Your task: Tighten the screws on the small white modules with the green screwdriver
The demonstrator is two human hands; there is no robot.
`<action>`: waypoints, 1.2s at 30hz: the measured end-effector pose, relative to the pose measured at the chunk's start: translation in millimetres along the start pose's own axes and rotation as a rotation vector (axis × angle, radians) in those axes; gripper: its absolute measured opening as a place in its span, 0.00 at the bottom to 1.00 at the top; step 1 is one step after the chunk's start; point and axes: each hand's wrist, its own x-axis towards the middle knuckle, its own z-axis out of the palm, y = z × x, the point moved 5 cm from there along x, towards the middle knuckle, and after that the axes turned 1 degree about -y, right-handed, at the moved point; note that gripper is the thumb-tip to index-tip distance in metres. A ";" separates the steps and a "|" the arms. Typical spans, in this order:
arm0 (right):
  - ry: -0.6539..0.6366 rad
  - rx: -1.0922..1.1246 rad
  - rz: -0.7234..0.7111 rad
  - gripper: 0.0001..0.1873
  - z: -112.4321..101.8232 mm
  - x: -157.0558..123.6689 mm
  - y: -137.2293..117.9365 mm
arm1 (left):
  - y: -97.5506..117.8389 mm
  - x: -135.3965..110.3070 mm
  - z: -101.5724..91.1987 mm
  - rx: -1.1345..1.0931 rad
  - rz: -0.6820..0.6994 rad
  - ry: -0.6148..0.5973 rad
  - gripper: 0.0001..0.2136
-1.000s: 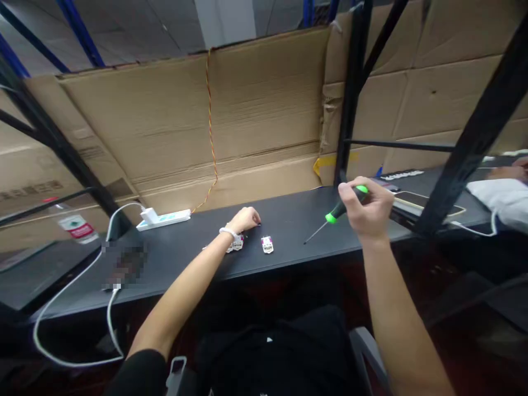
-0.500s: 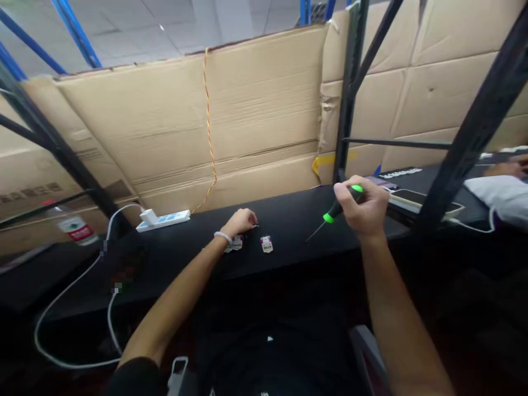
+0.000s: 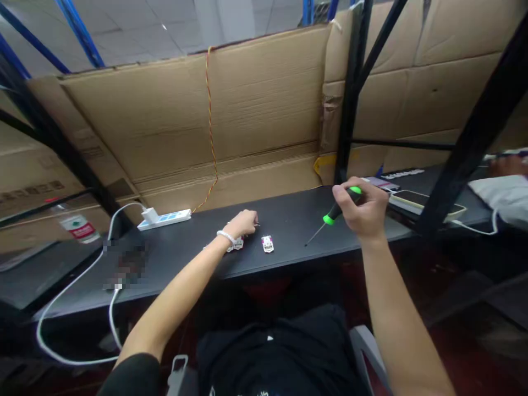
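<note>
My right hand (image 3: 365, 206) is wrapped round a black and green screwdriver (image 3: 329, 219), its thin shaft slanting down to the left with the tip close to the black tabletop (image 3: 284, 212). Over the table, my left hand (image 3: 244, 223) is closed, fingertips pinched; a tiny bit of something shows at them, too small to name. Just right of that hand lies a small white and purple part (image 3: 268, 244), flat on the table. More small white parts (image 3: 236, 245) lie partly hidden under my left wrist, which wears a white bracelet (image 3: 226, 237).
A white power strip (image 3: 165, 219) with a plugged-in charger stands at the back left, its cable looping forward. Beyond is a bottle (image 3: 80, 228). Dark metal posts and a cardboard wall (image 3: 268, 110) bound the table. Phones (image 3: 427, 202) and another person's sleeve (image 3: 503, 198) are at right.
My left hand has shifted very slightly, still pinched. The right hand keeps the screwdriver in nearly the same place. The tabletop looks brighter now.
</note>
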 end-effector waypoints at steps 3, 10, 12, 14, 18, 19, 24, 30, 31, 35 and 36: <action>-0.006 -0.003 0.011 0.14 -0.5 0.0 0.6 | -2.8 -2.5 -3.9 -0.027 0.019 0.008 0.19; -0.027 -0.010 0.017 0.13 2.2 0.0 -1.8 | -9.9 -11.3 -17.3 -0.108 0.090 -0.009 0.20; -0.035 -0.011 0.025 0.14 3.4 -0.3 -2.5 | -5.8 -18.9 -22.1 -0.152 0.122 -0.013 0.19; -0.041 -0.020 0.021 0.14 4.2 -0.5 -3.8 | 2.7 -30.9 -26.2 -0.219 0.158 -0.004 0.17; -0.047 -0.038 -0.003 0.13 4.8 -0.9 -6.6 | 29.3 -64.4 -24.9 -0.237 0.200 0.028 0.14; -0.050 -0.036 -0.010 0.13 5.0 -0.9 -7.2 | 36.4 -72.9 -22.0 -0.219 0.196 0.033 0.14; -0.063 -0.032 -0.018 0.12 6.4 -1.6 -7.6 | 64.6 -103.0 -8.1 -0.204 0.171 0.127 0.14; -0.067 -0.041 -0.010 0.14 6.5 -2.1 -5.2 | 78.5 -107.8 0.7 -0.077 0.131 0.153 0.18; -0.066 -0.044 -0.006 0.14 6.3 -2.1 -4.9 | 79.4 -107.7 2.4 -0.064 0.120 0.144 0.18; -0.063 -0.044 0.003 0.13 6.4 -1.9 -5.2 | 80.7 -109.5 8.6 -0.031 0.084 0.147 0.19; -0.063 -0.041 -0.003 0.13 6.5 -1.9 -5.9 | 81.1 -110.2 9.8 -0.021 0.084 0.151 0.19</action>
